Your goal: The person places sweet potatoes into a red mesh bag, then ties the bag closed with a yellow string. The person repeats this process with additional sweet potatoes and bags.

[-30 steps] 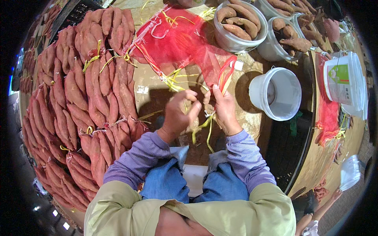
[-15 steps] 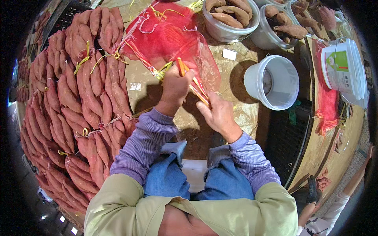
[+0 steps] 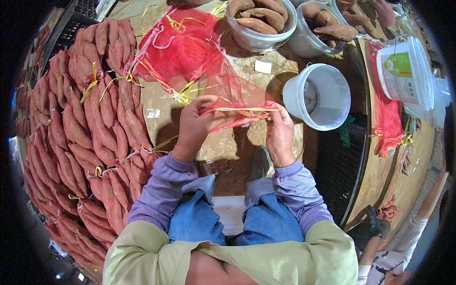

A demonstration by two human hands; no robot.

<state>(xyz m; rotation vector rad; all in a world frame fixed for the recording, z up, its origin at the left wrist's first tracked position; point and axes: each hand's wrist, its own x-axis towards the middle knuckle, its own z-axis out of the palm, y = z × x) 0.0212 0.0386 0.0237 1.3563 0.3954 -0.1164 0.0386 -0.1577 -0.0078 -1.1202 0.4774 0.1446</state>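
My left hand [image 3: 194,126] and my right hand [image 3: 281,137] grip the mouth of a red mesh bag [image 3: 247,92], one at each side. Its edge is pulled into a narrow slit between them, and the thin netting spreads away beyond. Further off on the left lies a stack of flat red mesh bags [image 3: 178,52], with white strings and yellow ties at their edges. To the right of my right hand stands a white plastic bucket [image 3: 332,80], tilted so that its inside shows.
Netted bundles of sweet potatoes [image 3: 78,123] are heaped along the left. White buckets of loose sweet potatoes [image 3: 259,21] stand at the back. A lidded white bucket [image 3: 403,71] and a black crate [image 3: 344,166] are on the right; another person's arm [image 3: 430,194] shows at lower right.
My hands have moved apart and now stretch the bag's mouth between them; before, they were closer together and further forward. The whole view has shifted slightly.
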